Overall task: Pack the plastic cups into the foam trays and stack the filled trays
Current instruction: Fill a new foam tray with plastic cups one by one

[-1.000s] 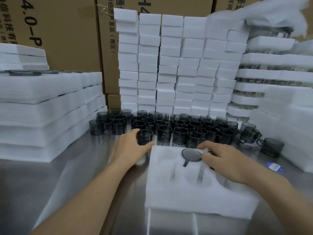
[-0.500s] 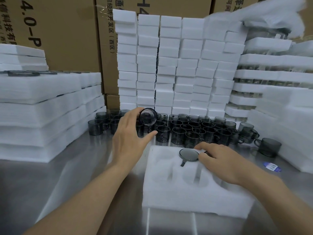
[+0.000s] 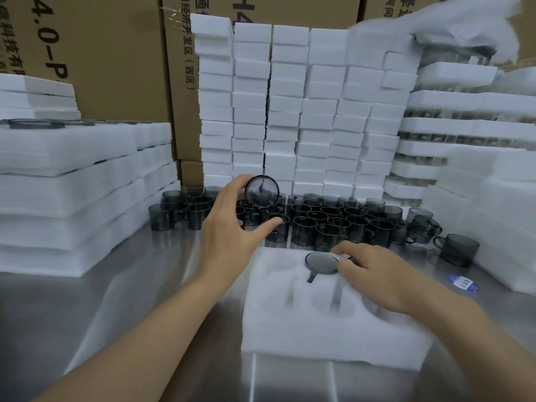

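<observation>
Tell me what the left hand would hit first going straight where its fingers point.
Probably the stacked foam blocks behind the loose cups; the left hand, holding a cup, seems above them, though depth is unclear.

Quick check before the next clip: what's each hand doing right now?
Left hand: holding the lifted cup, fingers curled round it.
Right hand: fingertips at the seated cup in the foam tray; grip cannot be told.

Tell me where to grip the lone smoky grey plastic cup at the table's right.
Probably pinch the rim of the smoky grey plastic cup from above: it stands upright, mouth open, its handle points left, and white foam stacks crowd its right side.
</observation>
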A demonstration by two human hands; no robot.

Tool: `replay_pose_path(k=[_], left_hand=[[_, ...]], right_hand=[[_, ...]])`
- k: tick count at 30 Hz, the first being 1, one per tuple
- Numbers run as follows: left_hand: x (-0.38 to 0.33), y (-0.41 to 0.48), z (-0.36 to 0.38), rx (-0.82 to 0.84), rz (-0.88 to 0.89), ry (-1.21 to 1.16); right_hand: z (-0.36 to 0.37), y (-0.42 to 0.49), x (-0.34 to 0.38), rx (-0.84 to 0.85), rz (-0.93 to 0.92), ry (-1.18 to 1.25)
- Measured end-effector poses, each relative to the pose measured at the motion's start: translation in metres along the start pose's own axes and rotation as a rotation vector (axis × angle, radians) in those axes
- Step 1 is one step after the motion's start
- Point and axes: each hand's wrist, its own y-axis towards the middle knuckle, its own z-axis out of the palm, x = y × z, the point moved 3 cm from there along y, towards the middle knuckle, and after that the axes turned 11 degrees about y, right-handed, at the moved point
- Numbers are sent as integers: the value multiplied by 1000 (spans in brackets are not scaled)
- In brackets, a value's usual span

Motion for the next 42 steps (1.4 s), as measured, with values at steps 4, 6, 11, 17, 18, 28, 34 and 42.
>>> replay_pose_path(k=[4,6,11,17,18,28,34,42], left_hand=[[-29,-3,-2,49,89,-78],[-47,-5,-4,88,208,-67],[-79,-11,-11,115,494,-16],[-88,-17,-10,95,590,-32],[-87,-18,-11,106,543,-51],[-76,-5,4,602,-916,-1186],[-65,-12,10,616,-1108,-1387],[-63,-12,12,638,-1031,-1302]], right_hand=[[-1,-1,1,1,13,-7],[-1,-2,3,-1,16,-20],[0,0,2,-17,13,-14],[-1,-2,3,-61,19,21],[-1,-2,3,-47,26,15],[-4,-2,4,10,56,-15],[-4,-3,4,17,44,2],[-5,0,6,-189,-87,-60]])
